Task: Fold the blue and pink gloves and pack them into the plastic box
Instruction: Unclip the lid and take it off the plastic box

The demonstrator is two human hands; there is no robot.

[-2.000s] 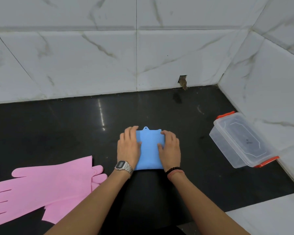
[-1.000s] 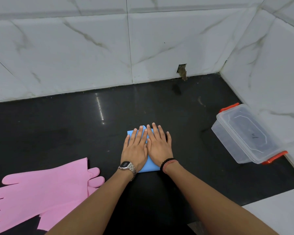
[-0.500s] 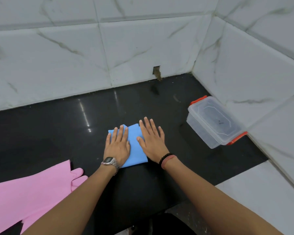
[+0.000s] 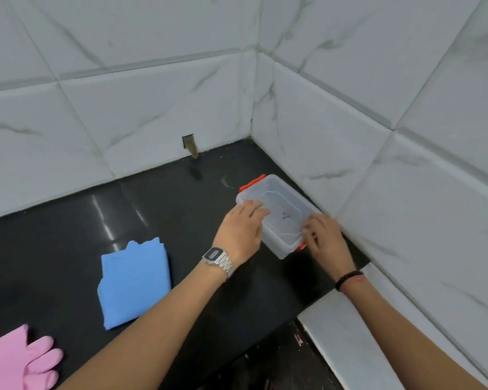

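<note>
- The folded blue gloves (image 4: 134, 282) lie flat on the black counter (image 4: 68, 237), well apart from both hands, left of the left forearm.
- The pink gloves (image 4: 17, 361) are at the lower left corner, not folded, and partly cut by the edge of the view; some fingers point to the right.
- The plastic box (image 4: 279, 218) stands near the corner of the walls, its lid on, with an orange clip (image 4: 252, 182) at the far end and another one at the near end, mostly covered by the right hand.
- The left hand (image 4: 241, 229) rests on the left side of the box, with the fingers rather straight over the edge of the lid; it does not curl around anything that I can see.
- The right hand (image 4: 326, 240) is at the near right end of the box, its fingers bent at the near clip; the picture is blurred here, so I cannot tell if it really grips the clip.
- A silver watch (image 4: 219, 258) is on the left wrist, and a dark bracelet (image 4: 348, 278) on the right wrist.
- The counter is black and shiny, with light reflections.
- The walls (image 4: 152, 102) are white tiles with a marble pattern; there is a small hole (image 4: 189, 144) at the bottom of the back wall.
</note>
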